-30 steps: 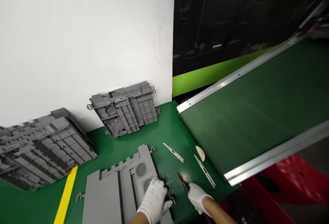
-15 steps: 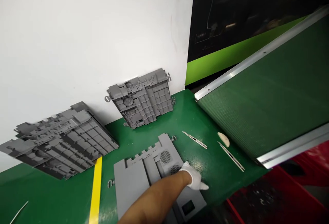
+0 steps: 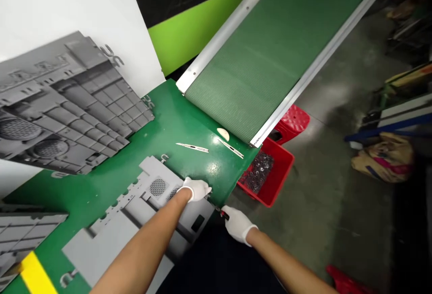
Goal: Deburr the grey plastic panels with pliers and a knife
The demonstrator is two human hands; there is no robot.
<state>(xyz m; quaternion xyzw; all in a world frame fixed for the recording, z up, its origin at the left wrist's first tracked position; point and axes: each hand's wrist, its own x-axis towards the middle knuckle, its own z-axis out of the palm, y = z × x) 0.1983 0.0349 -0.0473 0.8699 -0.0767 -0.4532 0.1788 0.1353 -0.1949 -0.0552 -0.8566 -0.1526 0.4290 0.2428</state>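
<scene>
A flat grey plastic panel (image 3: 135, 222) with round speaker grilles lies on the green table (image 3: 182, 118). My left hand (image 3: 196, 189), in a white glove, rests on the panel's right corner near the table's edge, fingers curled on it. My right hand (image 3: 238, 224), also gloved, is off the table's edge and closed around a small red-and-black cutting tool (image 3: 224, 214), its tip near the panel's corner.
A ribbed grey panel (image 3: 64, 109) leans on the white wall. Two thin metal blades (image 3: 193, 147) (image 3: 231, 148) and a pale sliver (image 3: 223, 134) lie by the green conveyor belt (image 3: 270, 46). A red bin (image 3: 270, 177) of dark scraps sits below on the floor.
The view has swung right and tilted down, showing the floor and red bin. My right hand with the cutting tool has come back into view at the table's edge. My left hand stays on the panel.
</scene>
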